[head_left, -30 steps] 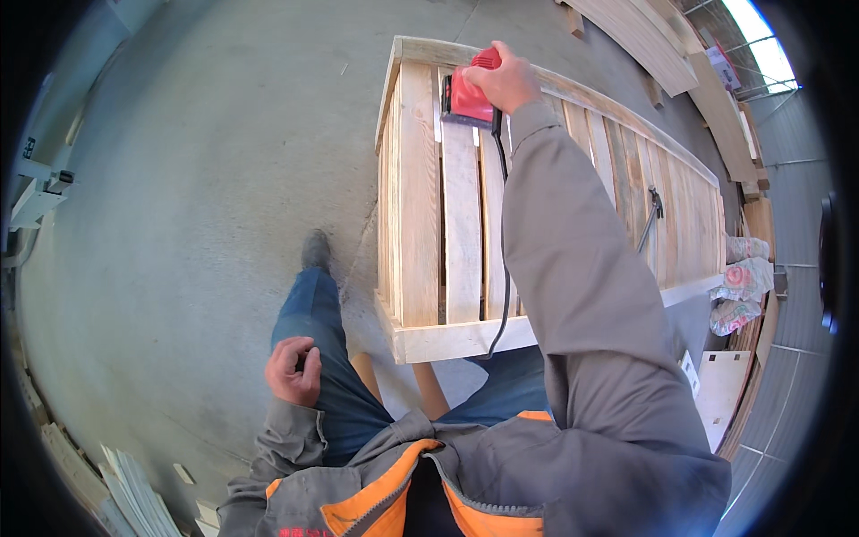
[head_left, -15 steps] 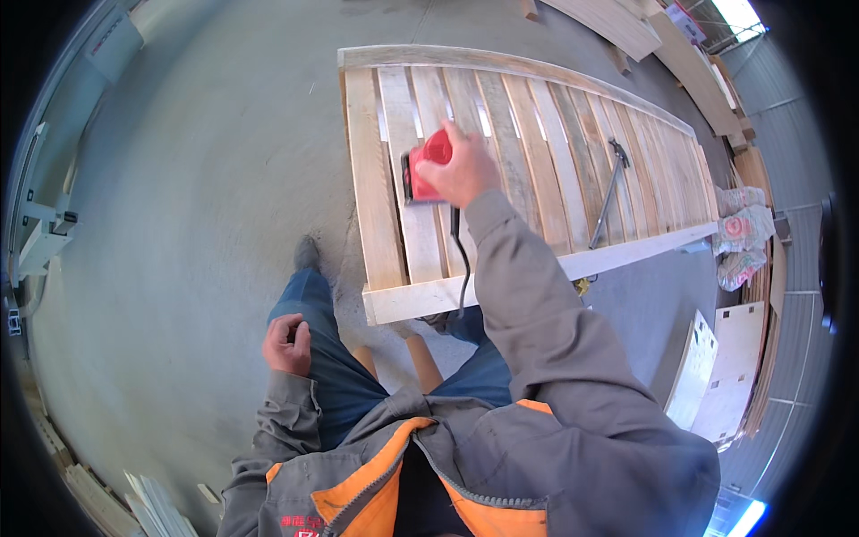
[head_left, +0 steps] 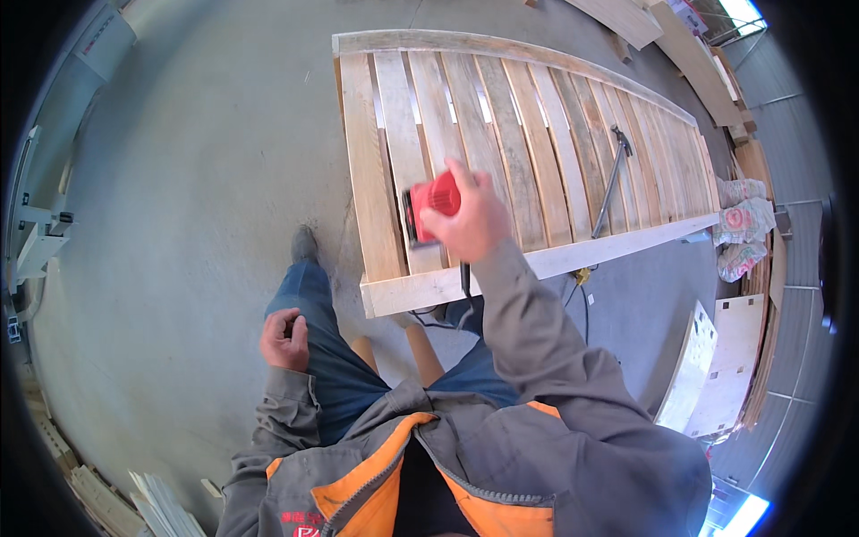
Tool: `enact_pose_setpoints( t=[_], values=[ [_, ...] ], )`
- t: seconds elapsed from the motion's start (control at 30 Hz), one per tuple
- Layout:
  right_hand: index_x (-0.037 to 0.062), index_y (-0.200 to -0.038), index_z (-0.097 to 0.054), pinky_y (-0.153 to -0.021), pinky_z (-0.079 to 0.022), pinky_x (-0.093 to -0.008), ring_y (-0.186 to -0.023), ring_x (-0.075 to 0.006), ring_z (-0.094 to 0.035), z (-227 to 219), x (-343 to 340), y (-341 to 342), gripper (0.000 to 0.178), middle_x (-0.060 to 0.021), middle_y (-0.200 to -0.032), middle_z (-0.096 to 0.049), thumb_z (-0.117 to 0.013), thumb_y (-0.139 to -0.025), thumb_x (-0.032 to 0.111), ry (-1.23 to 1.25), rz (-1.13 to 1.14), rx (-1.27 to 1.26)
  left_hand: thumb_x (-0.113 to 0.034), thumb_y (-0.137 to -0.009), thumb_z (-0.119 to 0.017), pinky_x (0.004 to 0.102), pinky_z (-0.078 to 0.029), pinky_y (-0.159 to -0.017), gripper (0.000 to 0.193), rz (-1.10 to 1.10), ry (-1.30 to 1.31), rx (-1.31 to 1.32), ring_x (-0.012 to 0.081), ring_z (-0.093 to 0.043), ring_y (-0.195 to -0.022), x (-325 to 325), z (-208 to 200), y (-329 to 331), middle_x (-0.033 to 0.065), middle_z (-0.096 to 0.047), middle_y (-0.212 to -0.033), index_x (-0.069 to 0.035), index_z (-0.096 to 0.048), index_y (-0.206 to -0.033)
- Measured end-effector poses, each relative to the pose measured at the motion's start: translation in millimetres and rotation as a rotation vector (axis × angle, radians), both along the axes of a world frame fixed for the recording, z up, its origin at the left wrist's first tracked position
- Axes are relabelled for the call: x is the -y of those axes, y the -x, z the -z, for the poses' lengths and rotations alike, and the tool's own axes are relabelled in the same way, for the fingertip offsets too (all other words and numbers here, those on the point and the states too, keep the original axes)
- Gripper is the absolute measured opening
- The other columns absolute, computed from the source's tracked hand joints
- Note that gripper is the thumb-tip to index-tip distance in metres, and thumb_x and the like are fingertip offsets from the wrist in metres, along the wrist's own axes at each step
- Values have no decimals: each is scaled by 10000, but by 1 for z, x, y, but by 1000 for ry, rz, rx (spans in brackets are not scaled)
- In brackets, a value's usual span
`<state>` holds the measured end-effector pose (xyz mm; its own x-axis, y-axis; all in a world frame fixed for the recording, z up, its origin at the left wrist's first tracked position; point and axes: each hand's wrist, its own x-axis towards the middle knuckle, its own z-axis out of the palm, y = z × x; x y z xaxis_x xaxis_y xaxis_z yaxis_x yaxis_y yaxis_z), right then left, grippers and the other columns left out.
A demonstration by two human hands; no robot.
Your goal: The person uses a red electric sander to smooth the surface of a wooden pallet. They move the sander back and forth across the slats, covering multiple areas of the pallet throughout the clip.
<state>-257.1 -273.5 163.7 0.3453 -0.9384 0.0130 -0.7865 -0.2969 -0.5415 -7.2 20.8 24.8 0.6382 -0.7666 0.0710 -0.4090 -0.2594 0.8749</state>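
Observation:
A red electric sander (head_left: 437,206) with a black cable lies flat on the wooden slats, near the close left end of a slatted wooden frame (head_left: 501,283). My right hand (head_left: 478,215) is wrapped over the top of the sander, slightly blurred. On my left thigh rests my left hand (head_left: 284,338), its fingers curled in and nothing visible in them. A claw hammer (head_left: 612,183) lies across the slats further right, apart from both hands.
White and red sacks (head_left: 744,221) lie at the frame's right end. Pale boards (head_left: 727,358) lean at the right, and long planks (head_left: 698,67) lie at the far right. A yellow connector (head_left: 582,275) with cable hangs by the near rail. A grey machine (head_left: 45,224) stands at the left.
My right hand has drawn the sander toward me along the slats, close to the near rail. The cable has sagged lower. My left hand has stayed on the thigh.

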Motion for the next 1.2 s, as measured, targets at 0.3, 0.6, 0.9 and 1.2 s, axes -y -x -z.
enact_pose_setpoints(
  t=[0.3,0.6,0.9,1.2],
  values=[
    [100,-1532,-577,-1071,-543,-465,-1271,-406,-659,7,155,-94,899,-259,-1352,-660,-820,-780,530,82,39,-86,-37,-937,-755,289,-548,-710,110,7,-45,-7,161,-673,-765,5,-12,-8,101,-721,-985,-3,-748,-1042],
    [149,-1536,-586,-1061,-554,-477,-1272,-437,-664,14,203,-105,877,-278,-1394,-637,-779,-786,560,87,54,-90,-54,-939,-754,295,-555,-717,110,8,-81,37,166,-681,-773,8,-14,-4,90,-724,-966,-10,-758,-1040],
    [214,-1529,-558,-959,-595,-507,-1117,-438,-723,4,58,-35,806,-234,-1351,-609,-799,-811,488,18,25,-13,-101,-921,-774,316,-570,-741,113,64,-60,160,184,-704,-794,9,7,-3,88,-739,-964,-37,-765,-1013],
    [174,-1574,-512,-931,-599,-507,-1078,-424,-725,-2,-5,48,867,-212,-1353,-592,-819,-800,416,-69,19,26,-115,-896,-784,331,-576,-725,141,58,-150,221,184,-703,-745,10,1,13,84,-735,-949,-51,-775,-1021]
  ],
)
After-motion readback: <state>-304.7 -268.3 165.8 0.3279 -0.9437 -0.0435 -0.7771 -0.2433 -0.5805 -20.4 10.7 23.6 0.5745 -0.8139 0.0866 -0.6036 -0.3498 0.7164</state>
